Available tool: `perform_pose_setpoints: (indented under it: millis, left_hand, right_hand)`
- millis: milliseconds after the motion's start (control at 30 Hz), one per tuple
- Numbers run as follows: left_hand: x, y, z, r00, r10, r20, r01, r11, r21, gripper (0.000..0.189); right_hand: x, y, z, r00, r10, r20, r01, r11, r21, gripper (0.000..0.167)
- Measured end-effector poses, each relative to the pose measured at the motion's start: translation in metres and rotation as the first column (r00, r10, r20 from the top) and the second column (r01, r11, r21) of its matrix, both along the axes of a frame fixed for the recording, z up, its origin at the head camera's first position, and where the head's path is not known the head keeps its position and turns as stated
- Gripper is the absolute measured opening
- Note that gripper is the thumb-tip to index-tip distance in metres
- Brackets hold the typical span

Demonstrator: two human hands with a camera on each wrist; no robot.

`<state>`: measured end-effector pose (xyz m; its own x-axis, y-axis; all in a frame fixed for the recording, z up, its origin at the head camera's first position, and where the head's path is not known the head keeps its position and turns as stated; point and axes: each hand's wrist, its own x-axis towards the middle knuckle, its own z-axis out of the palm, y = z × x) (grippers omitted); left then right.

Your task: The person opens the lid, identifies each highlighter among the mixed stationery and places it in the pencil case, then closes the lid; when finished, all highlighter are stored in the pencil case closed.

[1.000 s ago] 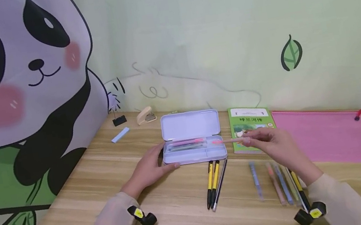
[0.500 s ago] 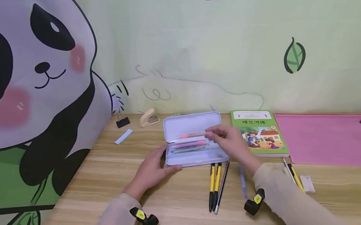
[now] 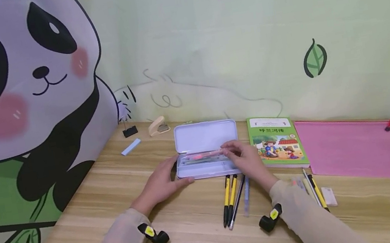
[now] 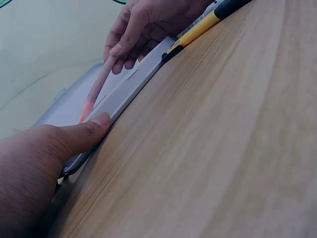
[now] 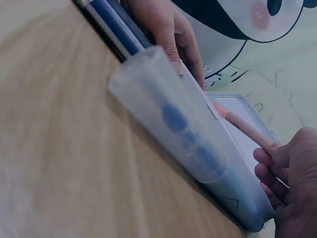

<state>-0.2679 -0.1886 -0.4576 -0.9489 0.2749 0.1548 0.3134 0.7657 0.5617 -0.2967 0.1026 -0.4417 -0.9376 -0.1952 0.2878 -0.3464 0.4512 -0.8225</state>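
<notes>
Pencil case (image 3: 197, 170), pale, lidded, opened: near the tabletop's (image 3: 199, 241) back edge; left hand (image 3: 160, 183) gripping its left end, thumb on the front rim. Pink pen (image 5: 247, 130): pinched by the right hand (image 3: 246, 160), over the case's rear compartment. Yellow pens (image 3: 232, 192), two: before the case.

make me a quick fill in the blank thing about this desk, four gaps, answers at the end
1. The right hand pinches a pink-tipped pen, while the left hand holds the pencil case by its ____ end in the head view.
2. The lid of the pencil case is ____, not closed.
3. The book between the pencil case and the pink pouch has a mostly ____ cover.
4. Two pens just in front of the pencil case are black and ____.

Missing words: left; open; green; yellow.
</notes>
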Motion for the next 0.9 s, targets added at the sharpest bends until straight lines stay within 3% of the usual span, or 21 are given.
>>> perform_pose_setpoints:
  millis: [900]
  left_hand:
    - [0.0035, 0.0019, 0.0036, 1.0, 0.011, 0.02, -0.011, 1.0, 0.0, 0.104]
  right_hand:
    - [-0.0008, 0.0002, -0.0014, 0.998, -0.033, -0.047, 0.037, 0.996, 0.08, 0.017]
